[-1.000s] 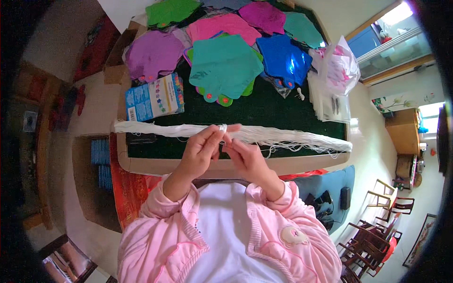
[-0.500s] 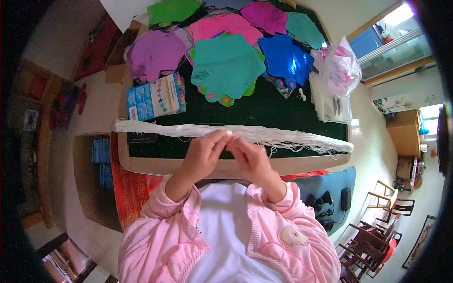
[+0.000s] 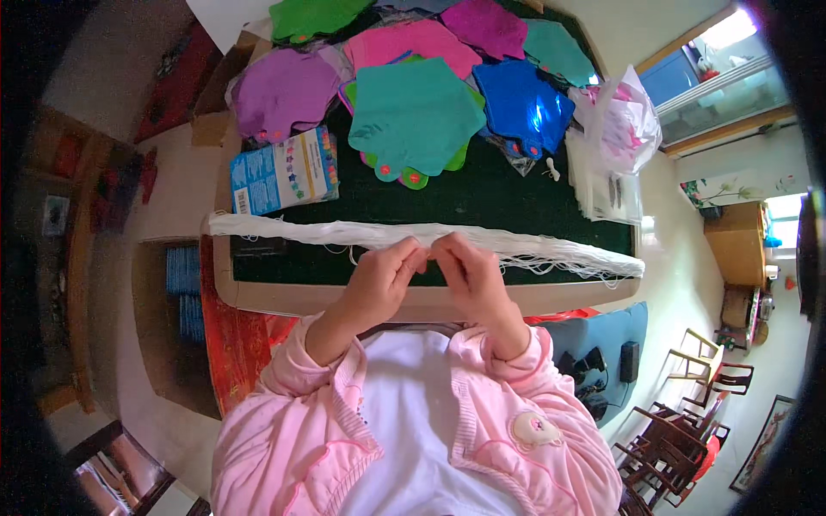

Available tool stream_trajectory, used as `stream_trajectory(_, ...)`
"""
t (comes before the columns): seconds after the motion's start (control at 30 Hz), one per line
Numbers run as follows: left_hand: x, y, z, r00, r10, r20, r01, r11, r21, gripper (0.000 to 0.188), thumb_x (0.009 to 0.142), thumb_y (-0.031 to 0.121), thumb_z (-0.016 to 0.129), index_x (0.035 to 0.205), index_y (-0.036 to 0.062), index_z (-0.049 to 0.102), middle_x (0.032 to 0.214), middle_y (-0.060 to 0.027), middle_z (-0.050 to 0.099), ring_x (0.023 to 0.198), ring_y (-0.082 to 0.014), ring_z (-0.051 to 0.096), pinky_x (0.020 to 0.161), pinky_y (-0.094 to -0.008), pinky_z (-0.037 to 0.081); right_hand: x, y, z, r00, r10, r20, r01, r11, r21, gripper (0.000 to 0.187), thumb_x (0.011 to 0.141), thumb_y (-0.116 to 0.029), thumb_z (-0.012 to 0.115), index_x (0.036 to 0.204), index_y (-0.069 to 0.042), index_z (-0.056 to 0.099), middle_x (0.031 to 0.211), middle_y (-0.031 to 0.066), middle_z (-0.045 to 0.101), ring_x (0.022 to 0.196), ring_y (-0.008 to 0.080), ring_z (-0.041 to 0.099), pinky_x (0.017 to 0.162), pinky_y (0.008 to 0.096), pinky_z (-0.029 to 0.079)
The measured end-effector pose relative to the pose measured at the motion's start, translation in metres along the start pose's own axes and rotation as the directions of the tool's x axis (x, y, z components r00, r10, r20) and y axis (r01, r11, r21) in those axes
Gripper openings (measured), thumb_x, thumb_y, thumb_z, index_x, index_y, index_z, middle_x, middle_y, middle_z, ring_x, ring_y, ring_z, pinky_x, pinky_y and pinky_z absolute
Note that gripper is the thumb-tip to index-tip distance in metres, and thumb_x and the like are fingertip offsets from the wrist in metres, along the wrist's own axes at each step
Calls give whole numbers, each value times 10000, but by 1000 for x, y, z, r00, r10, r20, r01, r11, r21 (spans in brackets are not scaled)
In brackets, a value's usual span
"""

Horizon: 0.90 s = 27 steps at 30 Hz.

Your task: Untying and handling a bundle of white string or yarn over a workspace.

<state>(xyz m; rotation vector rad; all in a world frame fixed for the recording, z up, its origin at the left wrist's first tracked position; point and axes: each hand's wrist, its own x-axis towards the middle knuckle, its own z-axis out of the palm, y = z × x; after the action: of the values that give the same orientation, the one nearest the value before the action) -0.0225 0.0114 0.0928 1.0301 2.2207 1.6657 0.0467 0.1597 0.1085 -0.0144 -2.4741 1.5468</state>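
A long bundle of white string (image 3: 344,232) stretches across the near part of the dark green tabletop, with loose strands hanging at its right half. My left hand (image 3: 383,275) and my right hand (image 3: 469,273) meet in front of its middle. Both are closed in a pinch, thumbs and fingertips almost touching. They appear to grip a short bit of white string, mostly hidden by the fingers. Past the bundle lies a stack of teal shaped sheets (image 3: 417,116) with red round spots at its lower tip.
Blue sheets (image 3: 525,103), purple sheets (image 3: 284,90) and pink sheets (image 3: 413,47) lie farther back. A blue and white printed packet (image 3: 284,172) sits at the left, clear plastic bags (image 3: 615,129) at the right. The table's pale rim (image 3: 292,297) runs close to my body.
My fingertips have drawn slightly apart, with the right hand turning more upright. The white bit that showed above the left fingertips is now hidden. The view has shifted slightly.
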Motion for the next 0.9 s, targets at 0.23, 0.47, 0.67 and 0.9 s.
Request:
stream_trajectory(0.23,4,8,-8,782,-404,475,614,366,-699,350,962,330,400,701,97,410,568,52,304,449,-47,272,398,-208,203,-1,21,4,985,131,114,-139,988,68,86,844,31,502,916,15,546,859,130,597,765,188,562,692,264,441)
stream_trajectory(0.47,5,16,-7,746,-519,417,651,440,-618,341,955,360,410,736,100,439,587,67,303,470,-29,265,413,-181,201,10,9,-3,983,-147,-111,156,985,78,320,806,61,522,1119,-4,532,1130,135,540,1098,235,501,916,316,382)
stream_trajectory(0.67,1,11,-7,811,-459,362,584,598,-549,312,964,325,399,852,66,532,631,57,429,495,-16,348,413,-181,285,6,15,-3,993,40,114,-74,947,312,218,797,32,599,1011,17,563,911,81,587,858,139,577,749,257,456)
stream_trajectory(0.9,-5,9,0,853,-453,261,521,703,-484,330,948,316,436,1014,27,579,691,14,522,547,-39,402,458,-183,305,7,9,-14,979,31,203,-79,969,233,122,783,42,616,897,20,577,833,56,603,759,105,580,678,234,466)
